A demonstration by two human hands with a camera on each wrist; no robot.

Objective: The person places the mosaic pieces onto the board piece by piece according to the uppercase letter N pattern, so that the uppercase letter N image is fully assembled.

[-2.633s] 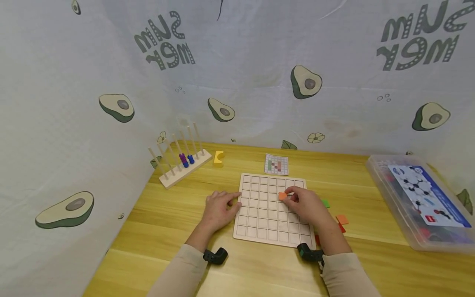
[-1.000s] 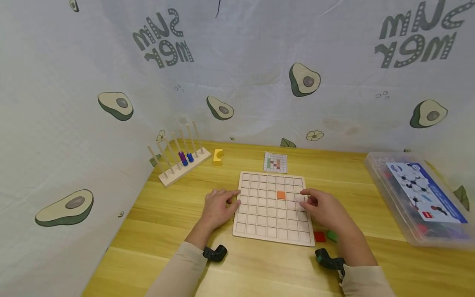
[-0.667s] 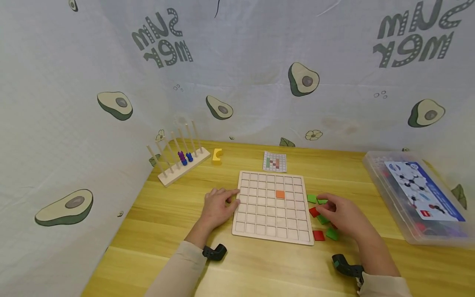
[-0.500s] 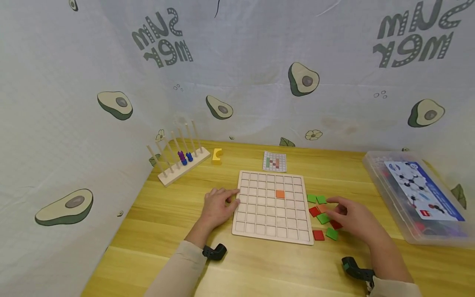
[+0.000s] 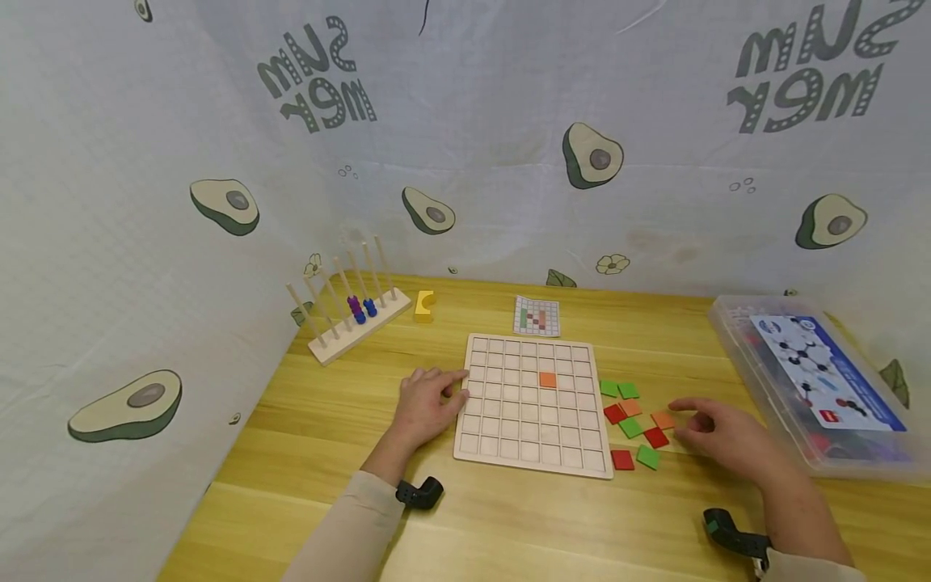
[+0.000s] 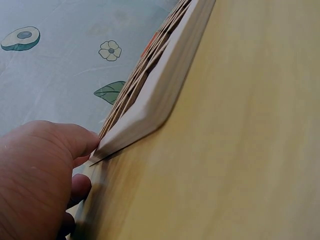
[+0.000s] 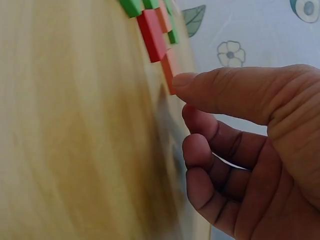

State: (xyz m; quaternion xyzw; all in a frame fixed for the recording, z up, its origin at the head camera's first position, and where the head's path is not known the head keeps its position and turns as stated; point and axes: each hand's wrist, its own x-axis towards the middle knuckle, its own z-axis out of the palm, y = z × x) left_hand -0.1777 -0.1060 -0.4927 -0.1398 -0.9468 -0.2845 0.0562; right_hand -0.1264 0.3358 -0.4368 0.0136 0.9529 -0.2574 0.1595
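We see the thumb and index finger of the right hand (image 5: pixel 727 436) parted, with a gap between their tips and the other fingers loosely bent beneath; they pinch nothing. The tips are right at an orange tile (image 5: pixel 663 420) on the table (image 5: pixel 494 517), though we cannot tell whether they touch it. The left hand (image 5: pixel 429 408) has its index finger and thumb apart, both tips meeting the left edge of a square wooden grid board (image 5: pixel 512 408).

Just left of that orange tile, we find the loose tiles scattered flat: a red tile (image 5: pixel 656 437) beside it, another orange tile (image 5: pixel 629 407), two more red ones and four green tiles (image 5: pixel 630 428), all right of the board. On the board, an orange square (image 5: pixel 548 380) sits in the third row from the far side, fifth column from the left.

Beyond the board lies a small pattern card (image 5: pixel 537 316). At the far left we see a yellow block (image 5: pixel 424 307) and a peg rack (image 5: pixel 364 326) bearing purple and blue beads (image 5: pixel 355 310). A clear plastic box (image 5: pixel 822 380) lies at the right, and an avocado-print cloth (image 5: pixel 473 105) hangs behind.
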